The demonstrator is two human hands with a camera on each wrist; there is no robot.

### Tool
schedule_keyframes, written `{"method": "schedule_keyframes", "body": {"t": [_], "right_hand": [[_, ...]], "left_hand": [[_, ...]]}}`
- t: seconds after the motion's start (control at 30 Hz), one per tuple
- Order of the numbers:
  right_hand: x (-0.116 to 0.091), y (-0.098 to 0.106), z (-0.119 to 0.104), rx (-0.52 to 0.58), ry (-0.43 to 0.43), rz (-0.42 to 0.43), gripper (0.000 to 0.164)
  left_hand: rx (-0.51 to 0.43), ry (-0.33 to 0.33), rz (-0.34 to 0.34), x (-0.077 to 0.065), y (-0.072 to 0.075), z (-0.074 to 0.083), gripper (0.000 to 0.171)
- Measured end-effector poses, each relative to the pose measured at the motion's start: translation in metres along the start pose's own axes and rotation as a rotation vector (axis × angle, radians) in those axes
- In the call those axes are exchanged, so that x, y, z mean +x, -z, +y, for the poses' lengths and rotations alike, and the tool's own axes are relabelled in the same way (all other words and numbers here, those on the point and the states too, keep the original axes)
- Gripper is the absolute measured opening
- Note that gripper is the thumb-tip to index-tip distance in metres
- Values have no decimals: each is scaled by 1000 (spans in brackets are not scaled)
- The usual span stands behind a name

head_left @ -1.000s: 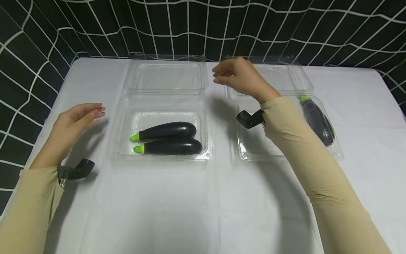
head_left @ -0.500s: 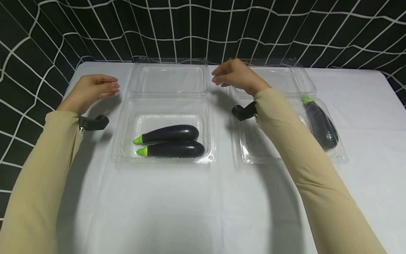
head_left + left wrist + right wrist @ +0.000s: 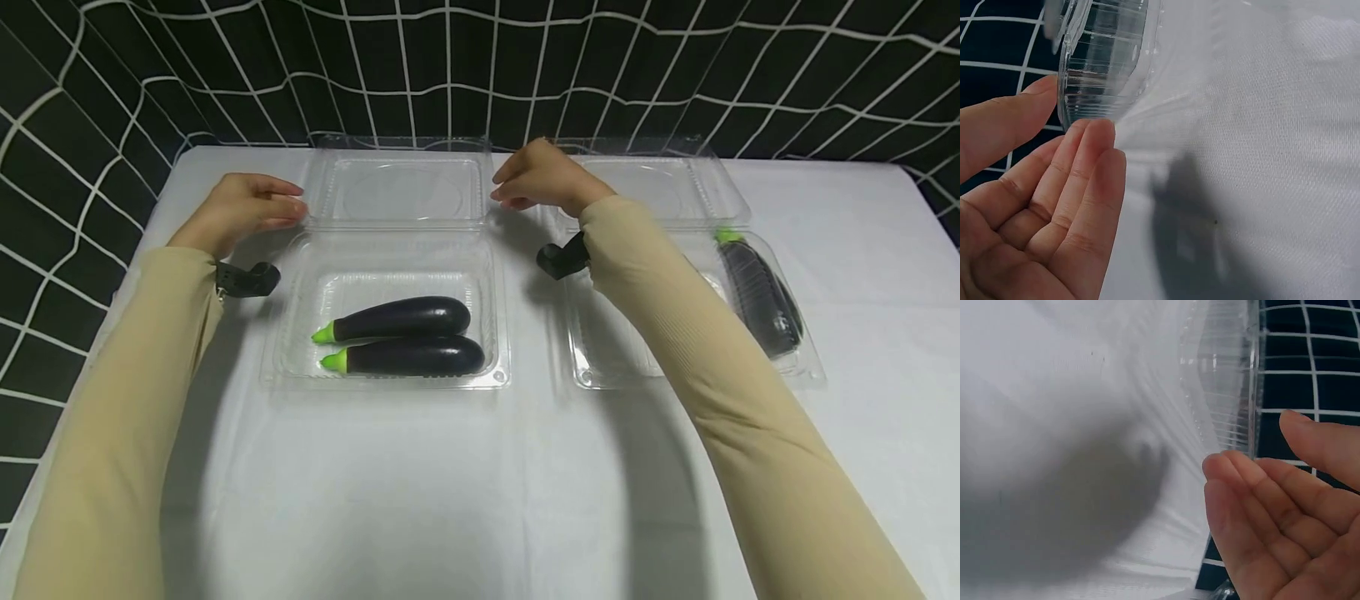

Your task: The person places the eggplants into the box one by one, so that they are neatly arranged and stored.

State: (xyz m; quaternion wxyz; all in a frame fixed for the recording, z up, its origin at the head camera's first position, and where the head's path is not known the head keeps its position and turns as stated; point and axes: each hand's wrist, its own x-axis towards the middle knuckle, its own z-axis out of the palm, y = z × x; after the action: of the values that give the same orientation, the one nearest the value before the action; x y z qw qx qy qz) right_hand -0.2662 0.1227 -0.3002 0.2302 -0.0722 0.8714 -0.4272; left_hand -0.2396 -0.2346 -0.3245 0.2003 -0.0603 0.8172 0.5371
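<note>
Since a second ago the left hand [image 3: 243, 207] has travelled from the near left of the surface [image 3: 420, 483] up and inward to the far left corner of the open lid [image 3: 397, 190], and the right hand [image 3: 538, 179] has edged slightly left toward the lid's far right corner.

A clear plastic clamshell box [image 3: 390, 312] lies open on the white-covered surface. Its lid is folded flat away from the person, hinged along the far edge of the tray. The lid's long axis runs left to right, so its two short ends face the two hands, one on each side, and both sit about equally near it.

In the left wrist view the left hand's fingers [image 3: 1088, 159] are nearly straight and relaxed, their tips touching or just beside the ribbed lid corner [image 3: 1100, 69], with the thumb on the other side; nothing is gripped yet. In the right wrist view the right hand's fingers [image 3: 1241, 500] are likewise loosely extended, just beside the lid edge [image 3: 1225, 375], holding nothing.

Inside the tray two dark purple eggplants [image 3: 401, 333] lie side by side, green stems pointing left. A second open clamshell [image 3: 693, 292] sits to the right, with one eggplant [image 3: 757, 293] along its right side. A black cloth with a white grid [image 3: 480, 67] hangs behind.
</note>
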Motion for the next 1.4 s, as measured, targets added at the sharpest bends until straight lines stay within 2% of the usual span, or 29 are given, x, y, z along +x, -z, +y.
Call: {"method": "schedule_keyframes", "body": {"t": [0.2, 0.4, 0.57, 0.7, 0.83, 0.97, 1.1, 1.4], "right_hand": [[1, 0, -2, 92, -84, 29, 39], [0, 0, -1, 165, -116, 37, 37], [-3, 0, -1, 246, -123, 48, 37], [-3, 0, -2, 355, -128, 81, 31], [-4, 1, -3, 446, -100, 133, 15], [-6, 1, -5, 487, -62, 162, 6], [-8, 0, -4, 534, -17, 177, 5], [-15, 3, -7, 591, 116, 216, 9]], "left_hand": [[20, 31, 6, 1, 0, 3, 56], [8, 33, 13, 0, -1, 5, 57], [-83, 28, 14, -2, 0, 5, 58], [-186, -1, 27, -5, 0, 5, 43], [-249, -30, 50, -8, -1, 7, 26], [-242, -37, 65, -10, -2, 8, 25], [-236, -64, 64, -11, -1, 8, 24], [-190, -168, 58, -16, 1, 6, 23]]}}
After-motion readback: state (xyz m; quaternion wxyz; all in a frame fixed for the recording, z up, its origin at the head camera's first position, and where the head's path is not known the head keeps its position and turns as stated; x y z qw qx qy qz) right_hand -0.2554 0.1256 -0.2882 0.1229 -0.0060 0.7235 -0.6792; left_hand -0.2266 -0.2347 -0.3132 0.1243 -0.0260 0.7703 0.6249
